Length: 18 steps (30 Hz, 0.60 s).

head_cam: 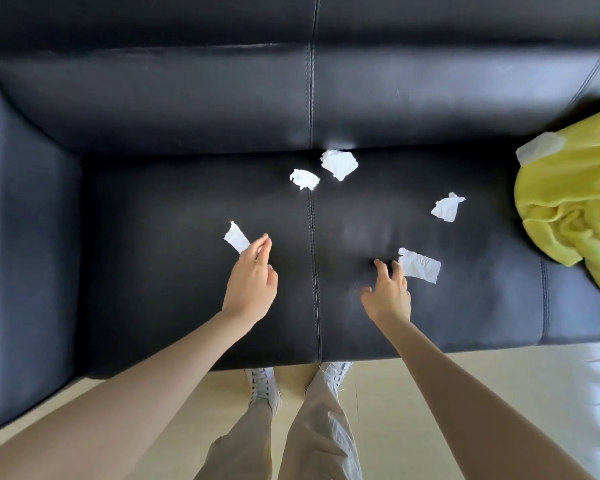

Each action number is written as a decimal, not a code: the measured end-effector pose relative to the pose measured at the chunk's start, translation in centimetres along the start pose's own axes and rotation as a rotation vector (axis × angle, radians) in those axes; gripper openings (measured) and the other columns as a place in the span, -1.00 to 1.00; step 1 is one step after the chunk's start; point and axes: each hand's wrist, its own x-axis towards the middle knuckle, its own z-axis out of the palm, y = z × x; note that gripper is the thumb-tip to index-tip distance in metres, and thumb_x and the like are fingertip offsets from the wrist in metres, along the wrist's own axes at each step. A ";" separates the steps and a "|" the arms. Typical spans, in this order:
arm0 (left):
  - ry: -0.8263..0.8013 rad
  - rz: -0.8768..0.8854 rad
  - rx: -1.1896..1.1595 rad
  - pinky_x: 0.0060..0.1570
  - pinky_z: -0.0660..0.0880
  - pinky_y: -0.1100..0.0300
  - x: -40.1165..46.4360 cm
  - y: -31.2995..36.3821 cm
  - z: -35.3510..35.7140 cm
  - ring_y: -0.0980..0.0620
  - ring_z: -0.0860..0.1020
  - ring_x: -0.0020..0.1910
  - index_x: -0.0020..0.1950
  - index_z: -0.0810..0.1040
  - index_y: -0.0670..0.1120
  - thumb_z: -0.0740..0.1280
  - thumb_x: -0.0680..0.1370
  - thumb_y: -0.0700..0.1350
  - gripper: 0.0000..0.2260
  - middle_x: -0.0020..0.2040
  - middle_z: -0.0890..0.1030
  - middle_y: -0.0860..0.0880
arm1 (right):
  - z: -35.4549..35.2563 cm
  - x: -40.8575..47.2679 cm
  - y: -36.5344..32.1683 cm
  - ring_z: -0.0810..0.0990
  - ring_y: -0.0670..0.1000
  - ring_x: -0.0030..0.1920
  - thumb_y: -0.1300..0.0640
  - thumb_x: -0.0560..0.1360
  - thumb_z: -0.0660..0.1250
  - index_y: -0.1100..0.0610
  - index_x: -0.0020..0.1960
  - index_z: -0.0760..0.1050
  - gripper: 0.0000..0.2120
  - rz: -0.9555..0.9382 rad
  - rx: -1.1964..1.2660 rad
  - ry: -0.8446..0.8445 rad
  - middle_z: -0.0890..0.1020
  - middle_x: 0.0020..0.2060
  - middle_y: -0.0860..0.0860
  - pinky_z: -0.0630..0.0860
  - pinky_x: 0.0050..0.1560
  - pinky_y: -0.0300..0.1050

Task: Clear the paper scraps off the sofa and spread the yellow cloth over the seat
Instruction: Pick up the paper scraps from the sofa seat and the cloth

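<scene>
Left hand: the left hand (252, 277) is held over the left half of the black leather sofa seat (174, 271); a small torn white paper scrap (236, 237) is pinched between thumb and fingertips.
Right hand: the right hand (388, 289) is spread wide, empty, fingertips touching the near edge of a crumpled white paper strip (420, 266) right of the centre seam; no grip is made yet.
Remaining scraps: two crumpled white paper pieces (339, 164) lie at the back edge of the seat by the seam; one torn white scrap (447, 206) lies toward the right end.
Cloth: the bunched yellow cloth (575, 206) is heaped at the right end of the seat, with a white patch (540, 148) on top; whether that is paper cannot be told.
Risk 1: the strip is likely pushed along the smooth leather instead of lifted, if the fingertips slide.
Risk 2: the back scraps could be nudged into the gap under the backrest.
Risk 3: the white patch could be overlooked and trapped under the spread cloth.
</scene>
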 end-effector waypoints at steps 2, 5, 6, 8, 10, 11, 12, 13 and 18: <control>0.022 0.066 -0.009 0.35 0.34 0.13 -0.1 0.2 0.1 -0.03 0.36 0.40 0.48 0.30 -0.19 0.17 0.57 -0.26 -0.55 0.47 0.32 -0.05 | 0.3 -0.2 0.0 0.22 0.17 0.40 0.21 0.49 0.24 0.11 0.43 0.31 -0.50 0.019 -0.008 0.152 0.18 0.45 0.14 0.27 0.30 0.03; 0.086 0.078 0.078 0.20 0.46 0.00 -0.3 -0.3 0.3 -0.11 0.41 0.34 0.40 0.42 -0.15 0.26 0.48 -0.29 -0.53 0.45 0.34 -0.13 | 0.6 0.0 0.1 0.19 0.21 0.39 0.23 0.46 0.26 0.11 0.41 0.33 -0.49 0.141 0.090 0.199 0.13 0.45 0.16 0.27 0.31 0.07; 0.094 0.016 0.102 0.19 0.44 -0.02 -0.3 -0.5 0.4 -0.14 0.36 0.38 0.39 0.43 -0.12 0.28 0.47 -0.29 -0.53 0.47 0.28 -0.16 | 0.6 0.2 0.2 0.19 0.19 0.41 0.23 0.46 0.26 0.11 0.43 0.29 -0.46 0.178 0.150 0.162 0.13 0.47 0.13 0.29 0.33 0.09; 0.054 -0.149 0.133 0.26 0.37 -0.06 -0.4 -1.2 0.6 -0.18 0.21 0.47 0.44 0.38 -0.05 0.27 0.49 -0.24 -0.50 0.52 0.14 -0.20 | 0.6 0.5 0.2 0.23 0.15 0.41 0.22 0.47 0.24 0.13 0.47 0.23 -0.43 0.194 0.223 0.098 0.17 0.47 0.07 0.31 0.33 0.11; -0.030 -0.262 0.127 0.31 0.29 -0.03 -0.6 -1.9 0.7 -0.16 0.17 0.48 0.48 0.30 -0.03 0.23 0.53 -0.19 -0.50 0.53 0.12 -0.18 | 0.9 0.2 -0.2 0.26 0.13 0.40 0.22 0.49 0.23 0.19 0.47 0.23 -0.44 0.135 0.185 0.101 0.23 0.47 0.05 0.30 0.33 0.07; -0.057 -0.276 0.124 0.31 0.29 -0.01 -0.7 -2.1 0.8 -0.15 0.20 0.46 0.49 0.28 -0.05 0.22 0.54 -0.18 -0.51 0.52 0.16 -0.16 | 1.0 -0.1 -0.5 0.27 0.12 0.40 0.22 0.49 0.22 0.21 0.46 0.24 -0.45 0.085 0.153 0.109 0.25 0.47 0.04 0.29 0.33 0.05; -0.067 -0.282 0.116 0.30 0.30 0.01 -0.8 -2.3 0.8 -0.13 0.23 0.45 0.49 0.26 -0.09 0.21 0.55 -0.18 -0.51 0.51 0.20 -0.13 | 1.2 -0.6 -1.0 0.28 0.10 0.41 0.23 0.49 0.21 0.21 0.46 0.24 -0.46 0.019 0.123 0.111 0.27 0.47 0.02 0.29 0.33 0.03; -0.062 -0.285 0.096 0.30 0.30 0.03 -1.0 -2.6 0.8 -0.11 0.24 0.44 0.50 0.25 -0.11 0.20 0.55 -0.19 -0.50 0.51 0.22 -0.11 | 1.5 -1.1 -1.6 0.28 0.08 0.41 0.23 0.49 0.21 0.20 0.47 0.25 -0.46 -0.058 0.097 0.108 0.27 0.46 0.01 0.28 0.34 0.00; 0.055 -0.314 -0.259 0.26 0.34 0.13 -1.7 -2.6 0.6 -0.04 0.34 0.38 0.45 0.32 -0.13 0.14 0.57 -0.26 -0.57 0.43 0.36 -0.01 | 3.0 -4.0 -5.9 0.31 0.02 0.43 0.30 0.44 0.23 0.14 0.46 0.29 -0.41 -0.481 0.042 0.161 0.34 0.44 -0.02 0.28 0.35 -0.08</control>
